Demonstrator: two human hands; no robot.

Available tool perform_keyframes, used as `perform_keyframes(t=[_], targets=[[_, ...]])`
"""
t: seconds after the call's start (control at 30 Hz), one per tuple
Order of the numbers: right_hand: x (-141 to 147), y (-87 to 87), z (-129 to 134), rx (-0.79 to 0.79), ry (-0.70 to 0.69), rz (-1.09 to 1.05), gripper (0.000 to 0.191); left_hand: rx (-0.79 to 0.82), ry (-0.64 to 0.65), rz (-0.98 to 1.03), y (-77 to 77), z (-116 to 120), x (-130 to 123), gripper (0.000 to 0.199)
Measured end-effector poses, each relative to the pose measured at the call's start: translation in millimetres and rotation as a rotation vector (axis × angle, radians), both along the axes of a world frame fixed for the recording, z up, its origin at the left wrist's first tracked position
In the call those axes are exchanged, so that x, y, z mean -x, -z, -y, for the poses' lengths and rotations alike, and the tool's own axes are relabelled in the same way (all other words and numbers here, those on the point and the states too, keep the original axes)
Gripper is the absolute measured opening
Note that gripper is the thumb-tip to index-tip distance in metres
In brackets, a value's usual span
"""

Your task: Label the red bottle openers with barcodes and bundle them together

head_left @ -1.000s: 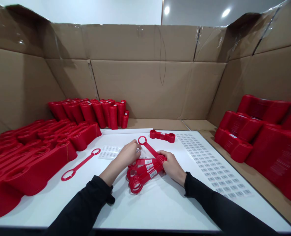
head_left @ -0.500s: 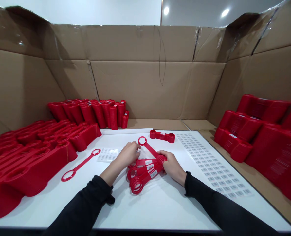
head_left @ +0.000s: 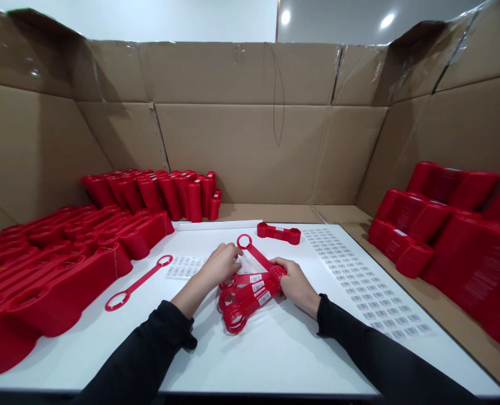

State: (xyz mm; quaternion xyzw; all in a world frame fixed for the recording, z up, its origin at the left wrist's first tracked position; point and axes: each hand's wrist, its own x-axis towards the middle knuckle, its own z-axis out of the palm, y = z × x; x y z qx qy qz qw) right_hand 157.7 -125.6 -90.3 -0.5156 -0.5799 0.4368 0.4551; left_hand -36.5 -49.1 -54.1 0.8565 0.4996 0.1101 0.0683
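Bright indoor light — ceiling lamps (head_left: 387, 21) glare at upper right, the right hand (head_left: 297, 287) throws a soft shadow, and the frame's edges bow.

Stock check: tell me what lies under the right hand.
Under the right hand lies a bundle of red plastic ring-ended straps, its ring ends showing at the fingertips. Barcode stickers show on the straps beside it. Whatever is beneath the palm is covered.

- Wearing a plain black left sleeve (head_left: 142, 351), long and smooth, reaching down to the wrist
- Wearing a matching black right sleeve (head_left: 359, 337), also reaching the wrist
- Showing a small bunched fold (head_left: 189, 341) beside the left cuff (head_left: 181, 318)
- Showing a bare left hand (head_left: 218, 270) beyond the cuff
- Showing a bare right hand (head_left: 297, 287) beyond its cuff
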Motion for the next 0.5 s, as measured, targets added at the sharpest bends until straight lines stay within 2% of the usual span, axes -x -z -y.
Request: perform_keyframes(t=[0.2,0.5], targets=[[0,0.3,0,-0.034,0.005,0.006,0.043,0.001,0.010,0.007,2.5,-3,2,0.018],[0,-2.3,0,0.005,0.022,-0.007,0.041,-0.025,0.007,0.027,-9.7,4,-3,0.010]])
